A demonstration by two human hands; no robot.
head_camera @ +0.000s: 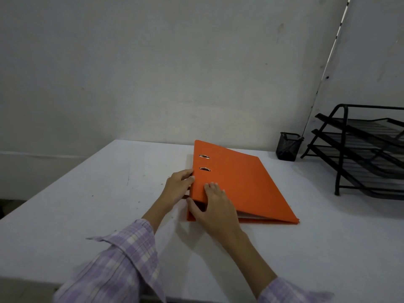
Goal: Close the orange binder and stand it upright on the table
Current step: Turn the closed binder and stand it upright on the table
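The orange binder (240, 184) lies closed and flat on the white table (87, 204), spine side to the left, with two metal-rimmed slots in its top cover and white paper showing at its near edge. My left hand (178, 185) grips the spine edge, fingers curled over the top. Spread on the cover's near left corner is my right hand (215, 207), its thumb hooked under the near spine corner. The spine side sits higher than the right edge, which rests on the table.
A black mesh pen cup (288, 149) stands at the back right near the wall. A black three-tier wire tray rack (367, 149) fills the far right. The table's left edge runs diagonally, and its near edge is just below my sleeves.
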